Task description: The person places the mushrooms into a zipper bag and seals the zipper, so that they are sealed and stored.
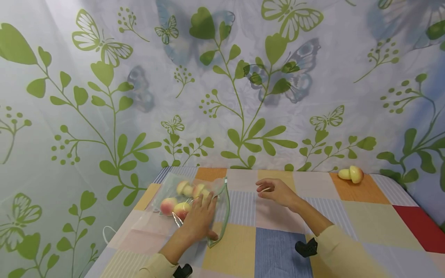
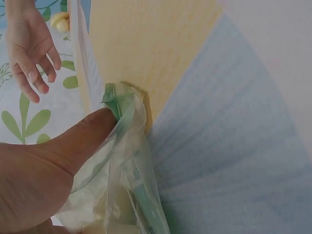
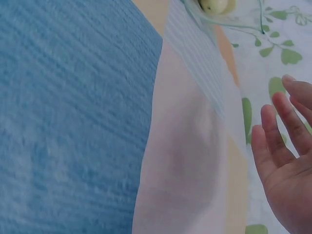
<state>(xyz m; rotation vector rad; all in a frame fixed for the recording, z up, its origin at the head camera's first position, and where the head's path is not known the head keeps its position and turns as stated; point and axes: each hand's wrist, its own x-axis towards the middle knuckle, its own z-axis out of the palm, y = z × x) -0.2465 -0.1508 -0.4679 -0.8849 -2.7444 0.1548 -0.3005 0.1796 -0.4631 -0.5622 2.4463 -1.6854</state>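
Beyond the left edge of the table (image 1: pixel 286 247) a white cable (image 1: pixel 108 234) loops in front of a hanging cloth (image 1: pixel 208 104) printed with green leaves and butterflies. Near the table's far left corner lies a clear plastic bag (image 1: pixel 166 186), its green strip (image 1: pixel 227 210) along the side that faces the middle of the table. Inside are yellow pieces with reddish tints: mushroom-shaped ones (image 1: pixel 185 189) toward the far edge, rounded ones (image 1: pixel 168 206) closer to the near edge. The left hand (image 1: pixel 199 220) rests on the bag with its fingers stretched out over the contents, and its thumb touches the bag by the near end of the strip. A black piece (image 1: pixel 183 271) sits at that wrist. Right of the bag, the right hand (image 1: pixel 278 192) is raised above the table, relaxed and empty, its fingers apart and slightly bent; another black piece (image 1: pixel 306 248) is at its cuff. Farther right, a yellow mushroom-shaped piece (image 1: pixel 354 175) lies at the far edge, near the far right corner.
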